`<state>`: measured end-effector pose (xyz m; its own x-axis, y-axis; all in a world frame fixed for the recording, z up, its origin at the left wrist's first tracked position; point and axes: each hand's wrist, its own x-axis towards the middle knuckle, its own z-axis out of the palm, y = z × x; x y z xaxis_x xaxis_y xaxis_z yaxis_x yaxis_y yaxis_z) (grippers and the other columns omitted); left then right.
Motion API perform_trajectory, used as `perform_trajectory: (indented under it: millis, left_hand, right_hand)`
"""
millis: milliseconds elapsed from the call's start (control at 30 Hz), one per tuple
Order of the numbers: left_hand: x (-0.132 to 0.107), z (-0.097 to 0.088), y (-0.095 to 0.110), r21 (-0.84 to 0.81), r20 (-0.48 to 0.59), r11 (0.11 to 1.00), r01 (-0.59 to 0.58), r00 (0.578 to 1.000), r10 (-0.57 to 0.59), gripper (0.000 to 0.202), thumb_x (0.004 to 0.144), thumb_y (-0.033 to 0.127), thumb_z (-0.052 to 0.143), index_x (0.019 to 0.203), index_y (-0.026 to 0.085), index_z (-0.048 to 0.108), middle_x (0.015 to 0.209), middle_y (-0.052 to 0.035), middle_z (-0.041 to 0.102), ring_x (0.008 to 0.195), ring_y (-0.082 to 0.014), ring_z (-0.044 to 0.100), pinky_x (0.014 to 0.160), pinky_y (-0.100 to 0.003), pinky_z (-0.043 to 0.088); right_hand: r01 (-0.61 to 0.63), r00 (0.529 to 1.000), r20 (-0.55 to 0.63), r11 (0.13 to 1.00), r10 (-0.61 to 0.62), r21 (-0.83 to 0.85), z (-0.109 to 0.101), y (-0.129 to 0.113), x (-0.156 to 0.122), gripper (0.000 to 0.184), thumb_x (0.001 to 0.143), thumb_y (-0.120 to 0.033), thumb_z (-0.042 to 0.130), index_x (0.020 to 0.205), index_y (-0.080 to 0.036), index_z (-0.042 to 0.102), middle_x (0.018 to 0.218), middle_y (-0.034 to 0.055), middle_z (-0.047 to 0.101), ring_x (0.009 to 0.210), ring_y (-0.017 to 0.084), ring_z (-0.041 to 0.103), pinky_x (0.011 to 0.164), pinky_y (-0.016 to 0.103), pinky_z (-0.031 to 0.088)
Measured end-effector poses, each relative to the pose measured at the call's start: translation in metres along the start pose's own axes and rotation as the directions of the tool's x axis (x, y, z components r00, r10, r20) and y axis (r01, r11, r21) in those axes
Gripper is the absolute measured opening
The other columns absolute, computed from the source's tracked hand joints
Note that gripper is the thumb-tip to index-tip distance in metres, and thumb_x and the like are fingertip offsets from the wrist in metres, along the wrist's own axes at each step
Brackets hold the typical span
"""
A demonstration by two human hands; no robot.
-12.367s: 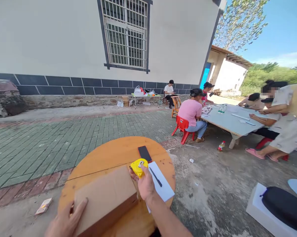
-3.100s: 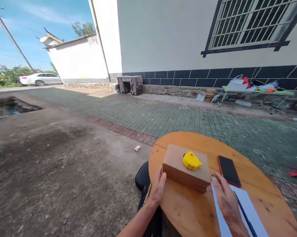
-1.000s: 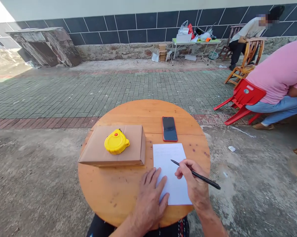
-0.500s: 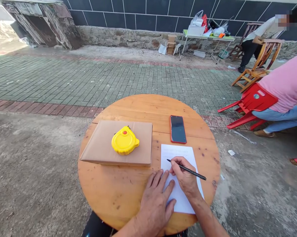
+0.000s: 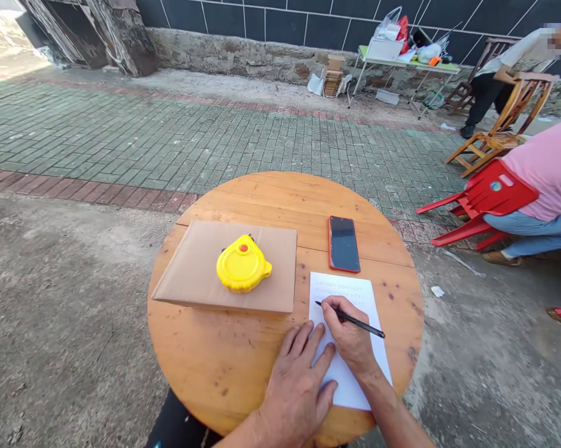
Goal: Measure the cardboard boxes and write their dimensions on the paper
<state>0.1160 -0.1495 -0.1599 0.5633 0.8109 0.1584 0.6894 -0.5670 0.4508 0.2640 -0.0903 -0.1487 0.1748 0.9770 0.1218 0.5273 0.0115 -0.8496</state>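
Right hand (image 5: 350, 345) grips pen (image 5: 365, 326), tip toward ten o'clock; left hand (image 5: 299, 381), flat, grasping nothing, rests on paper (image 5: 350, 391), whose long axis runs roughly twelve-to-six.

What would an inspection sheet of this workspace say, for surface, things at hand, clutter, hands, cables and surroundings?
Surface: round wooden table, seam across it.
Things at hand: sheet of paper with faint writing; black pen; yellow tape measure on cardboard box.
Clutter: smartphone beyond the paper; white scrap on the ground.
Hands: left hand spread partly on the paper; right hand grips the pen, tip contact unclear.
Cables: nothing seen near the hands; around the green-topped table, too small to tell.
Surroundings: red plastic chair, person in pink seated; wooden chair behind.
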Motion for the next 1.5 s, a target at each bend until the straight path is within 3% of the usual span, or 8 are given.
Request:
perform_trajectory:
  millis: [1500]
  left_hand:
    - [0.0016, 0.0002, -0.0012, -0.052, 0.015, 0.998, 0.023, 1.000, -0.022, 0.048, 0.091, 0.049, 0.054, 0.133, 0.026, 0.055, 0.147, -0.0066, 0.049, 0.134, -0.0303, 0.044, 0.111, -0.051, 0.037]
  right_hand:
    - [0.054, 0.999, 0.001, 0.994, -0.054, -0.091, -0.0003, 0.0057, -0.0007, 0.018, 0.087, -0.029, 0.055, 0.074, -0.021, 0.064, 0.062, -0.0026, 0.065, 0.055, 0.014, 0.059, 0.058, 0.024, 0.048]
